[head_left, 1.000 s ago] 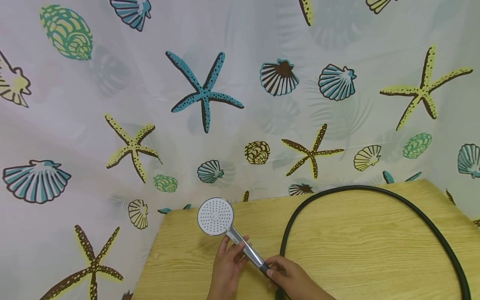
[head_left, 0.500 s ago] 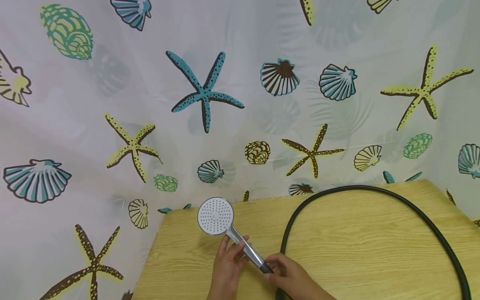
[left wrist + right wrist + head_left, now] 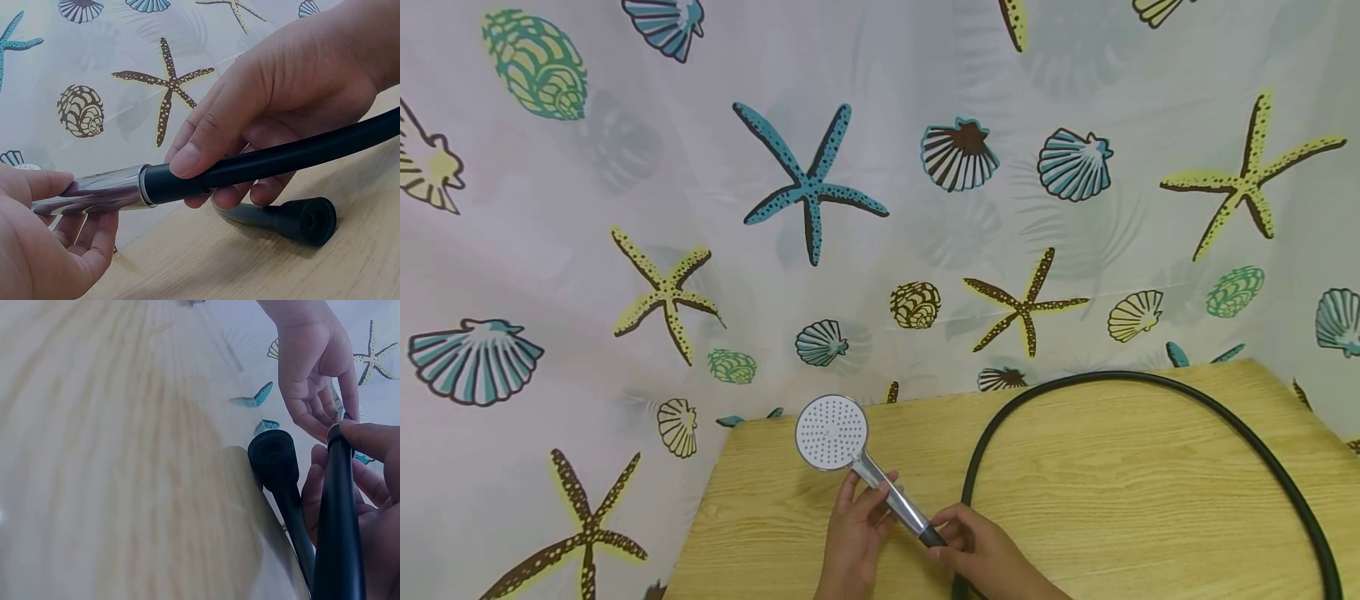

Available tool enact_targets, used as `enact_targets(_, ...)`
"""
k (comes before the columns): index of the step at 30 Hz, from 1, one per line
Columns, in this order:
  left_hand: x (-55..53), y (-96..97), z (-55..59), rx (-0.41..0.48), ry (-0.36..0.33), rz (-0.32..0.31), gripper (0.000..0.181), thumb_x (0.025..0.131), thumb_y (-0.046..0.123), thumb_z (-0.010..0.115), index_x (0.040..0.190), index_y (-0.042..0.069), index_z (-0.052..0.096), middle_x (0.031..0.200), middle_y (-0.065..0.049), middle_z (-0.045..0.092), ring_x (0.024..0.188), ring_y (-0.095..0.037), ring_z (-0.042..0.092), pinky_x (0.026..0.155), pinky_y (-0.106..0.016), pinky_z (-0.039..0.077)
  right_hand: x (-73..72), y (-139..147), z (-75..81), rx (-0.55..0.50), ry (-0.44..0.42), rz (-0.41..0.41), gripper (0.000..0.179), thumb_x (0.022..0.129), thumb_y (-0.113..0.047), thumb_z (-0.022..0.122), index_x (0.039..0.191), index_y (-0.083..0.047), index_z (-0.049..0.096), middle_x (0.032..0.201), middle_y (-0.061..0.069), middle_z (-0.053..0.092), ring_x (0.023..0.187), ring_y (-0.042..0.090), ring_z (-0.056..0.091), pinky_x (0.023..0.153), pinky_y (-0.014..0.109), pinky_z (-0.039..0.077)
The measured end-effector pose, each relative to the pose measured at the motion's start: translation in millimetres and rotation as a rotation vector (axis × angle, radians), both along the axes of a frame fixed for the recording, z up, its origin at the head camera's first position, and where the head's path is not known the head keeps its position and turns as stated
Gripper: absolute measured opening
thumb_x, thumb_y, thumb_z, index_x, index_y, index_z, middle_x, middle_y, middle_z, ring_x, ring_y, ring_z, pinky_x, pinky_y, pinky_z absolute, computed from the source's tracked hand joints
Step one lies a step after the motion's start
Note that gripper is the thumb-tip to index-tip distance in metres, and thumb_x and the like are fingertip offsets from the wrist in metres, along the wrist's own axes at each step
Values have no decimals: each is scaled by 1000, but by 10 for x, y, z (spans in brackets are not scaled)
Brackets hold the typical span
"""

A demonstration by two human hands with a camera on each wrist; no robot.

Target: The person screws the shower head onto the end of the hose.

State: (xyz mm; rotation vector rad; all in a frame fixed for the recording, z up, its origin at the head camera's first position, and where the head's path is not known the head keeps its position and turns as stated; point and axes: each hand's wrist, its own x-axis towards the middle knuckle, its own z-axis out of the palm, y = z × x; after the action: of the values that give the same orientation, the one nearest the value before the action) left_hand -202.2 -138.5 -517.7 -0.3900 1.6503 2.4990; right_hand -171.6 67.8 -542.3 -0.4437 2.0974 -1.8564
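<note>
A chrome hand shower with a round white spray face is held tilted over the wooden table, its face up and to the left. My left hand grips its handle, fingers and thumb on the chrome, as the left wrist view also shows. My right hand pinches the black hose end where it meets the handle's bottom rim. No gap shows between hose end and rim in the left wrist view; whether threads are engaged is hidden. The hose's other end, a flared black fitting, lies on the table below my right hand.
The black hose loops widely over the right part of the table. A white curtain printed with shells and starfish hangs behind the table and at both sides.
My right hand's fingers and thumb have shifted slightly around the black hose end. The hand shower and my left hand have stayed in place.
</note>
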Motion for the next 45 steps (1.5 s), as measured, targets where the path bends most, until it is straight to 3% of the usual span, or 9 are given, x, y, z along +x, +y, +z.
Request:
enact_targets(19,0,-2,2,4,8,-3,71,94,19,71,154,14,33,116,3,73,104,-12,69,91,-30,57,13,22,31,17,-39,-10,31,97,-27,68,124,-15,62,107,6,68,99,24,66,84,35,57)
enact_targets(33,13,6,13,-11,14,-3,69,94,18,70,154,15,34,116,4,73,104,-12,68,93,-30,57,19,18,10,23,-12,1,32,99,-27,65,127,-13,61,108,6,67,99,22,66,82,29,57)
enact_targets(45,15,1,7,1,-4,-3,72,95,18,70,156,16,32,119,2,72,105,-13,68,95,-31,57,12,19,-3,37,-22,4,32,100,-28,63,128,-13,61,108,6,67,96,18,64,82,32,56)
